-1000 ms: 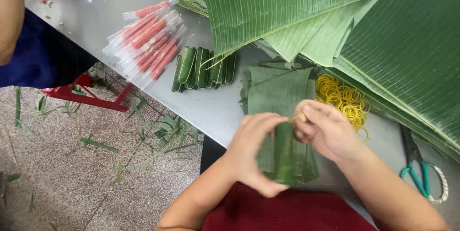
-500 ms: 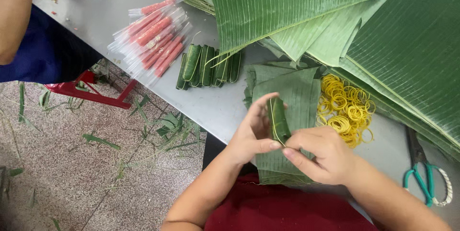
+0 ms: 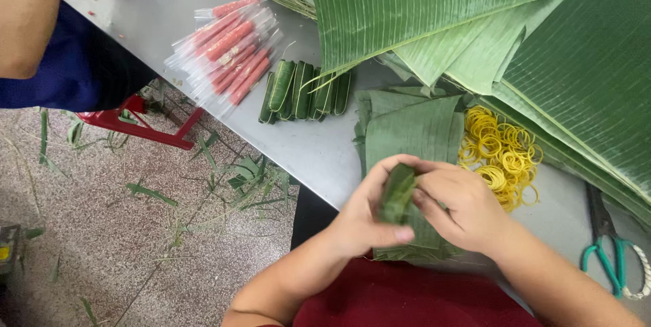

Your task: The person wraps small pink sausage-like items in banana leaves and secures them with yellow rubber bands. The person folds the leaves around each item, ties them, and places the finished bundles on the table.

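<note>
My left hand [image 3: 363,215] and my right hand [image 3: 461,208] both grip a small green leaf-wrapped roll [image 3: 397,193], held upright above a stack of cut banana-leaf pieces [image 3: 413,127] on the grey metal table [image 3: 319,151]. The left thumb presses under the roll, and the right fingers close on its right side. A heap of yellow rubber bands [image 3: 498,154] lies just right of the hands. Several finished green rolls [image 3: 305,90] lie in a row farther up the table.
Plastic-wrapped red sausages [image 3: 230,46] lie at the upper left of the table. Large banana leaves [image 3: 475,15] cover the top and right. Green-handled scissors [image 3: 610,259] lie at the right edge. Another person's arm [image 3: 27,15] and a red stool [image 3: 135,124] are at left.
The leaf has been rolled tighter around the filling into a compact upright roll. Both hands have shifted closer together around it.
</note>
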{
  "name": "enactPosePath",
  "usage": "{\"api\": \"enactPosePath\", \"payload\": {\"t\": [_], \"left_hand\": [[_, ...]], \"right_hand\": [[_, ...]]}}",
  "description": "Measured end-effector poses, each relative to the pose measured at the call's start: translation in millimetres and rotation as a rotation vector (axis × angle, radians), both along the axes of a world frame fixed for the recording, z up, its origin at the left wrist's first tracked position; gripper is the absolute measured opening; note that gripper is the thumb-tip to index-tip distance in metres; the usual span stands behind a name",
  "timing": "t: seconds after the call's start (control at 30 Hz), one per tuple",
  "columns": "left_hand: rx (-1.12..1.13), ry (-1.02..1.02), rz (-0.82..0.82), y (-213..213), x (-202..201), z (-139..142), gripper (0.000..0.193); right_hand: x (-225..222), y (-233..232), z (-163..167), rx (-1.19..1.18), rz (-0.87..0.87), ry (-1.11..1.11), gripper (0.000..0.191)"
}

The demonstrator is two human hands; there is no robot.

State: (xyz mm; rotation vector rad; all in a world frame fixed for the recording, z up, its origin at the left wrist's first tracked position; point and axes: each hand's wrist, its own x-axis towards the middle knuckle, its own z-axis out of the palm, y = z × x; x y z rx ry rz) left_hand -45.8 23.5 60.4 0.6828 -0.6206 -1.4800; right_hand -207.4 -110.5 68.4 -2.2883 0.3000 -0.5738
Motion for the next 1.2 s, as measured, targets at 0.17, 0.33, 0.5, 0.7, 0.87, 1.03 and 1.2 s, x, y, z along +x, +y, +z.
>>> {"api": "enactPosePath", "payload": {"t": [0.17, 0.33, 0.5, 0.7, 0.87, 1.03, 1.2], "left_hand": [[-0.141, -0.222, 0.121, 0.8, -6.0, 14.9, 0.085], [-0.153, -0.873, 0.336, -6.1, -7.5, -5.3, 0.043], [-0.037, -0.830, 0.537, -10.4, 0.8, -21.4, 0.009], [-0.095, -1.300, 0.636, -26.2, 28.0, -19.2, 0.013], [-0.325, -1.716, 0.582, -87.0, 42.3, -28.6, 0.031], [-0.398, -2.134, 0.300, -154.6, 52.1, -51.9, 0.031], [-0.418, -2.300, 0.332, -171.2, 51.3, -68.9, 0.021]], "right_hand": [[0.4, -7.8, 1.2, -0.110, 0.023, 0.006, 0.019], [8.2, 3.6, -0.7, 0.111, 0.034, -0.088, 0.020], [4.5, 4.9, 1.3, 0.107, -0.106, 0.186, 0.015], [-4.0, -17.3, 9.2, 0.211, -0.075, 0.193, 0.017], [-0.4, -16.8, 9.5, 0.211, 0.025, 0.204, 0.018], [5.9, -13.4, 10.1, 0.155, 0.077, 0.249, 0.019], [12.0, -11.2, 10.0, -0.096, -0.041, 0.315, 0.031]]}}
